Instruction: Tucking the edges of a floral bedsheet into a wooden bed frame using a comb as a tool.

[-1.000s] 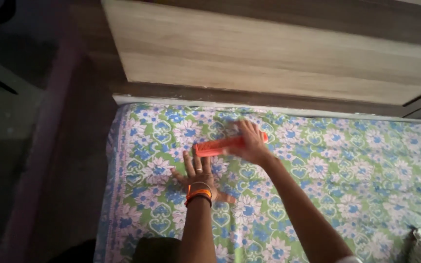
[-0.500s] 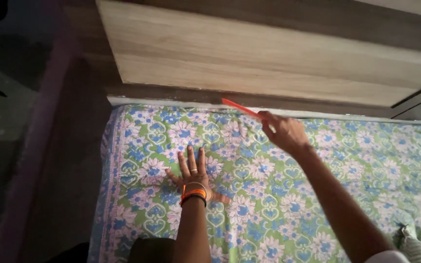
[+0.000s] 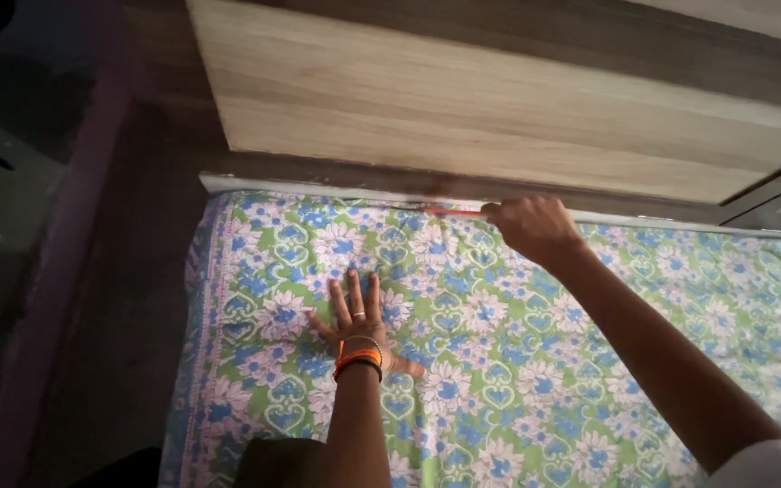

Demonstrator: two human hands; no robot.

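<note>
Right hand (image 3: 528,226) has lowered the orange comb (image 3: 449,211) to the bedsheet (image 3: 517,361) edge.

The left hand (image 3: 359,318) lay flat, fingers spread, on the floral bedsheet (image 3: 535,361), an orange bangle (image 3: 359,359) at its wrist. Up and to the right of it, the right hand (image 3: 528,226) pinched an orange comb (image 3: 449,211) that pointed leftward from the grip along the sheet's far edge, just below the wooden headboard (image 3: 499,99).
</note>
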